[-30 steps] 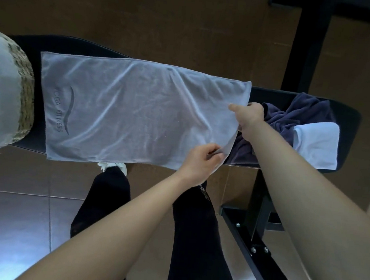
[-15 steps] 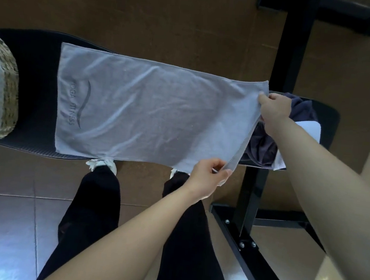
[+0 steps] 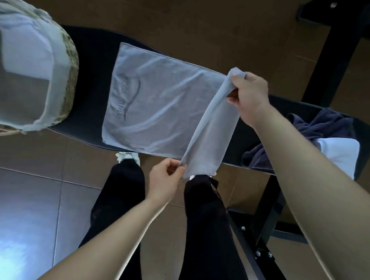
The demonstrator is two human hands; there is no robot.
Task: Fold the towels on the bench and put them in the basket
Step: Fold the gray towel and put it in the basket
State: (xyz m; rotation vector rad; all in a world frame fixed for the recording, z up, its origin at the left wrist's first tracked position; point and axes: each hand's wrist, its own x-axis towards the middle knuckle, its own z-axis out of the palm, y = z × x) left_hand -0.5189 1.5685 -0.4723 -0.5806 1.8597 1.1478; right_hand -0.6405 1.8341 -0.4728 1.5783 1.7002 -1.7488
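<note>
A light grey towel with a printed logo lies flat across the black bench. Its right end is lifted off the bench and turned leftward over the rest. My right hand pinches the far corner of that raised end. My left hand pinches the near corner, just in front of the bench edge. A woven basket with a pale cloth liner stands on the left end of the bench, and a folded light towel lies inside it.
A crumpled dark towel and a white towel lie on the right end of the bench. The black metal frame runs under and behind the bench. My legs in black trousers stand on the tiled floor below.
Both hands have lifted the towel's right end and carried it leftward over the flat part. The view has shifted, showing more of the basket and the towels at the right.
</note>
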